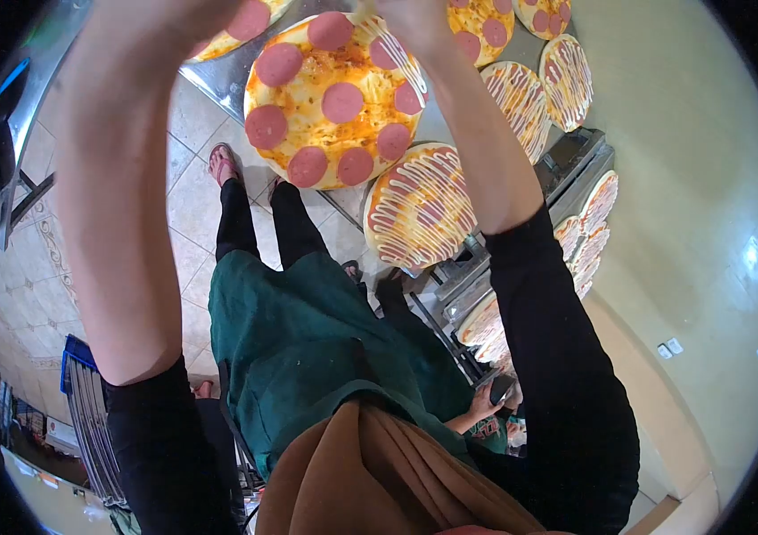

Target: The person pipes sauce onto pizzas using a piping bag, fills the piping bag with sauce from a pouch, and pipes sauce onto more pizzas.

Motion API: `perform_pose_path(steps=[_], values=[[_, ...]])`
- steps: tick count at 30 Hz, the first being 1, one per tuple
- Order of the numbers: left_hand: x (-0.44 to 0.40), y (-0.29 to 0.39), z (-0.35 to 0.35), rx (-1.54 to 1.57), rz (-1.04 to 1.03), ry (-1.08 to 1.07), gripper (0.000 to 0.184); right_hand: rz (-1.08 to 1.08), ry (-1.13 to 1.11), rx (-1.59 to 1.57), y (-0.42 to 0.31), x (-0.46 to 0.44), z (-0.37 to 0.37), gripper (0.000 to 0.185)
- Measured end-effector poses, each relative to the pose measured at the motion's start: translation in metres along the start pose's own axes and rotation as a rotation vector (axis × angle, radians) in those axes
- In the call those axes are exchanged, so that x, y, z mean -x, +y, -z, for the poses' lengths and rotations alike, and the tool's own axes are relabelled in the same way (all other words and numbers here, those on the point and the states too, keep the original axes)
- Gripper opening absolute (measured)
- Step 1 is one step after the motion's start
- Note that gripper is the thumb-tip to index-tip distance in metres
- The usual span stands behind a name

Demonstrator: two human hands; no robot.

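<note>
A large pizza (340, 134) with sausage slices lies at the top centre, with white sauce lines on its right side. Over its upper right edge is my right hand (410, 20), cut by the frame's top edge and blurred. Its fingers are closed round something pale, mostly hidden. My left hand (169, 16) is at the top left, near another pizza (249, 20); its fingers lie out of view. A second round pizza (422, 207), striped with white sauce, sits below my right forearm.
More pizzas (566, 82) lie at the upper right, others on a lower rack (486, 321). A co-worker's hand (484, 403) holds a dark object at the lower right. A metal table (209, 80) runs beneath the large pizza; a blue-edged rack (85, 392) stands lower left.
</note>
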State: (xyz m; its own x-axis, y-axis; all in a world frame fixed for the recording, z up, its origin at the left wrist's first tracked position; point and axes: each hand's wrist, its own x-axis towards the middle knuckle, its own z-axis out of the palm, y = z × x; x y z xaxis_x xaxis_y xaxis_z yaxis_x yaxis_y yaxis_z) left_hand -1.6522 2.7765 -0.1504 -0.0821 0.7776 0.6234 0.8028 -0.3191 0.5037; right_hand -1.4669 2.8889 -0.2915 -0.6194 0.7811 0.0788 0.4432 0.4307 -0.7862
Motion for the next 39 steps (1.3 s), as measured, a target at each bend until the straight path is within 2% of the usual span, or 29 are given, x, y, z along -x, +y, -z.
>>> perform_pose_path(steps=[2, 3, 4, 5, 6, 8, 11, 15, 17, 19, 20, 21, 23, 25, 26, 28, 31, 33, 34, 35, 36, 37, 38, 39], values=[[0.001, 0.027, -0.003, 0.375, 0.049, -0.032, 0.02, 0.002, 0.013, 0.045, 0.005, 0.026, 0.017, 0.033], [0.001, 0.035, -0.003, 0.601, 0.119, -0.067, 0.018, -0.066, 0.051, -0.046, 0.005, 0.044, 0.025, 0.035], [0.001, 0.037, -0.002, 0.908, 0.257, -0.168, 0.017, -0.187, 0.155, -0.299, 0.0, 0.063, 0.03, 0.037], [0.003, 0.036, -0.007, 1.075, 0.309, -0.195, 0.016, -0.269, 0.264, -0.496, -0.011, 0.075, 0.032, 0.038], [0.005, 0.036, -0.012, 1.238, 0.37, -0.216, 0.016, -0.238, 0.293, -0.436, -0.013, 0.075, 0.031, 0.037], [0.01, 0.027, -0.029, 1.194, 0.321, -0.14, 0.016, -0.179, 0.356, -0.317, -0.016, 0.076, 0.027, 0.035], [0.002, 0.005, -0.005, 0.966, 0.305, -0.144, 0.02, -0.009, 0.085, -0.08, -0.004, 0.031, 0.008, 0.034], [-0.007, -0.014, 0.047, 0.944, 0.401, -0.258, 0.025, 0.007, -0.051, -0.045, -0.022, -0.012, -0.017, 0.031], [0.001, -0.001, 0.028, 0.46, 0.208, -0.052, 0.024, 0.062, -0.095, 0.063, -0.021, 0.0, -0.004, 0.03], [0.006, 0.008, 0.013, 0.622, 0.173, -0.114, 0.022, 0.148, -0.146, 0.189, -0.018, 0.031, 0.024, 0.029], [0.009, 0.013, 0.006, 0.97, 0.272, -0.212, 0.021, 0.159, -0.185, 0.181, -0.025, 0.049, 0.042, 0.029], [0.012, 0.017, -0.001, 1.3, 0.415, -0.285, 0.021, 0.086, -0.242, 0.045, -0.04, 0.061, 0.056, 0.028], [0.01, 0.037, -0.009, 1.301, 0.506, -0.195, 0.02, -0.378, -0.33, -0.499, -0.083, 0.051, 0.065, 0.024], [-0.003, 0.038, 0.015, 1.137, 0.625, -0.266, 0.02, -0.247, -0.302, 0.06, -0.033, 0.038, 0.04, 0.038], [-0.016, 0.042, 0.033, 1.015, 0.716, -0.309, 0.019, -0.136, -0.245, 0.117, -0.024, 0.034, 0.027, 0.038], [-0.005, 0.021, 0.038, 0.815, 0.58, -0.165, 0.023, -0.009, -0.173, 0.059, -0.025, 0.015, 0.0, 0.038], [0.006, 0.002, 0.041, 0.51, 0.494, -0.032, 0.028, 0.0, -0.118, -0.005, -0.039, -0.013, -0.031, 0.038], [0.011, -0.011, 0.027, 0.396, 0.316, 0.025, 0.026, 0.032, -0.113, 0.063, -0.037, -0.005, -0.026, 0.038], [0.019, -0.023, 0.021, 0.251, 0.112, -0.008, 0.025, 0.066, -0.109, 0.131, -0.032, 0.008, -0.014, 0.038], [0.023, -0.021, 0.018, 0.278, 0.061, -0.03, 0.023, 0.087, -0.108, 0.197, -0.025, 0.024, -0.002, 0.038], [0.022, -0.005, 0.015, 0.564, 0.19, -0.104, 0.022, 0.085, -0.093, 0.231, -0.022, 0.042, 0.01, 0.038], [0.016, 0.019, 0.026, 0.926, 0.405, -0.164, 0.02, 0.037, -0.065, 0.208, -0.025, 0.06, 0.021, 0.038], [0.017, 0.027, 0.018, 1.044, 0.459, -0.184, 0.018, -0.067, -0.016, 0.116, -0.033, 0.076, 0.027, 0.038], [0.028, 0.029, -0.004, 1.07, 0.412, -0.154, 0.018, -0.19, 0.056, -0.034, -0.046, 0.088, 0.026, 0.038]])
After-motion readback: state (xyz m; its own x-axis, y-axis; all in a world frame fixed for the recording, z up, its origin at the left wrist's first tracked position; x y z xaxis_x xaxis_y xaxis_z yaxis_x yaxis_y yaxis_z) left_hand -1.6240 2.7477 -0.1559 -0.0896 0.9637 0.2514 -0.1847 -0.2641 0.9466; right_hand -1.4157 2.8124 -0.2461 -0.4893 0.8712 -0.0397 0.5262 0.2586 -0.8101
